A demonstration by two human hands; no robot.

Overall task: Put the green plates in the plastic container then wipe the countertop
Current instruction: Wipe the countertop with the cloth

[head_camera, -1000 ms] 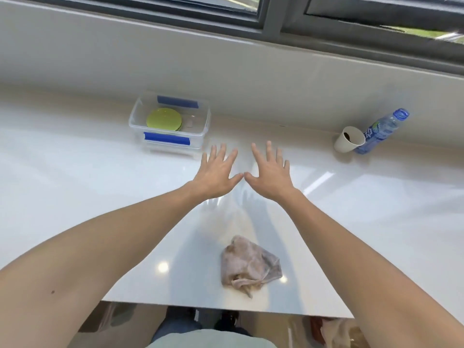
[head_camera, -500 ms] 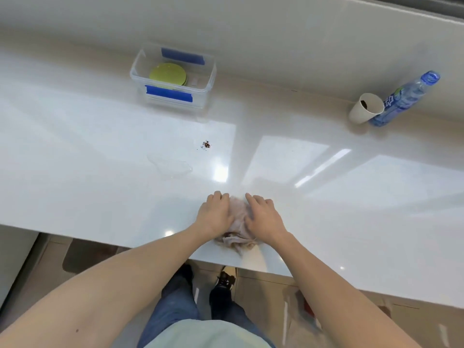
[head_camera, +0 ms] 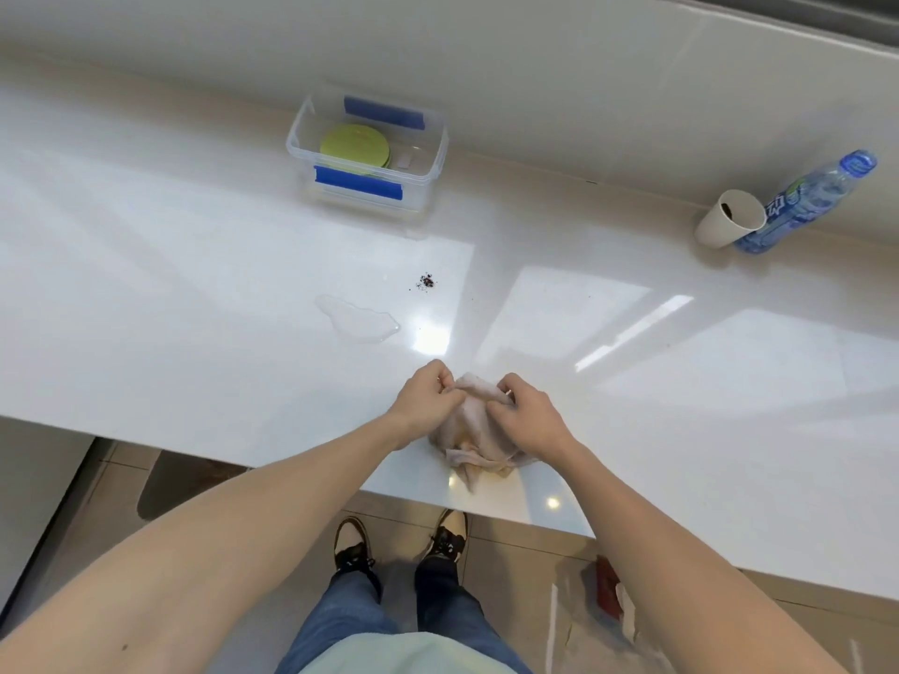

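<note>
Green plates lie stacked inside a clear plastic container with blue tape, at the back of the white countertop. A crumpled beige cloth rests near the counter's front edge. My left hand pinches the cloth's upper left part and my right hand grips its upper right part. A small water puddle and a few dark crumbs sit on the counter between the cloth and the container.
A tipped paper cup and a plastic water bottle lie against the back wall at the right. The counter's front edge runs just behind my wrists, with the tiled floor and my shoes below.
Both hands came back from the middle of the counter to the cloth and closed on it. The view tilted down, and the puddle and crumbs came into sight.
</note>
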